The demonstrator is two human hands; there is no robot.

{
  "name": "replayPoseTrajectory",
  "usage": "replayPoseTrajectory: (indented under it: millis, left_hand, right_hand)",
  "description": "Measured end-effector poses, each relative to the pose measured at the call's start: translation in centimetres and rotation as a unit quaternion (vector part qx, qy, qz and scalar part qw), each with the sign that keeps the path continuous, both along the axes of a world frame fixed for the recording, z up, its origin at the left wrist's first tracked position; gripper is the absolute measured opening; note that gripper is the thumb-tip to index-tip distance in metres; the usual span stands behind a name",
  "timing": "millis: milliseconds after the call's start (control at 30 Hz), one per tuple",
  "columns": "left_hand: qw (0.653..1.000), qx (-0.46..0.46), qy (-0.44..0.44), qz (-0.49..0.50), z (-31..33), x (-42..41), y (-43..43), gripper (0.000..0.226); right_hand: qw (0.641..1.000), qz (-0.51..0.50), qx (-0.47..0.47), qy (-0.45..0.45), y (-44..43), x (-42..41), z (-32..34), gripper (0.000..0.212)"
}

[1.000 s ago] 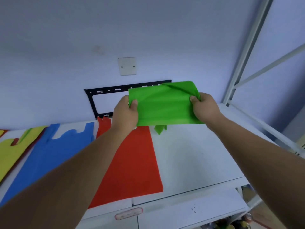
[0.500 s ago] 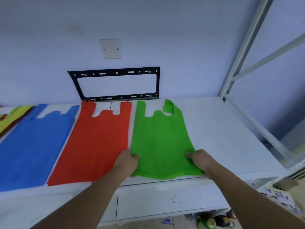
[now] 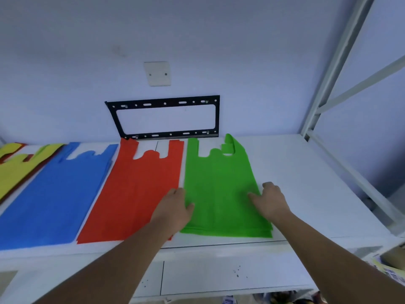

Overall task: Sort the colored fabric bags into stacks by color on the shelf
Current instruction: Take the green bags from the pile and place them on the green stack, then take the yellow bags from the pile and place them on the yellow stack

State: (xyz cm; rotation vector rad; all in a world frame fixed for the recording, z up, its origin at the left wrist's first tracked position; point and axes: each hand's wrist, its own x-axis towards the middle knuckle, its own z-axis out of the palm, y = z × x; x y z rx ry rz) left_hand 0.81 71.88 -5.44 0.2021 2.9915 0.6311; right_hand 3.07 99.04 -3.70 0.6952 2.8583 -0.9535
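Head view is showing the green bag [image 3: 219, 189] lying flat on the white shelf [image 3: 306, 183], handles pointing toward the wall and its long axis running away from the person, bottom hem nearest the shelf's front edge. Both hands are resting on it with fingers spread and flat, gripping nothing: the left hand [image 3: 173, 210] is sitting on the bag's left edge, just beside the red stack [image 3: 135, 189], and the right hand [image 3: 270, 199] is pressing on the right edge near the hem. One handle loop at the far right is lying folded over itself. Layered hems are showing at the bag's near edge, so it is judged to be lying on a green stack. The blue stack [image 3: 54, 194] and the yellow stack [image 3: 15, 167] are lying further left, side by side. Both hands are equally near the bag; the folded handle is lying straight ahead of the right hand, which is judged better placed for flattening it
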Motion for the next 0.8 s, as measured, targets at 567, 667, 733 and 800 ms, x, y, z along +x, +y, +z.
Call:
replayPoseTrajectory:
  millis: [567,667,733,800]
  left_hand:
    - [0.985,-0.115,0.01,0.131,3.3,7.5,-19.9,0.065]
    - [0.979,-0.138,0.025,0.146,3.0,9.1,-25.7,0.064]
    - [0.977,-0.154,0.032,0.147,2.7,10.3,-30.0,0.063]
    - [0.974,-0.164,0.034,0.152,2.4,11.5,-34.3,0.062]
  right_hand:
    - [0.937,0.35,-0.003,0.008,-22.6,-0.9,3.2,0.076]
    - [0.922,0.386,0.008,0.03,-28.8,-0.9,3.7,0.075]
    - [0.914,0.403,0.004,0.036,-33.3,-0.8,3.6,0.072]
    - [0.908,0.419,-0.013,0.032,-38.0,-0.7,3.4,0.069]
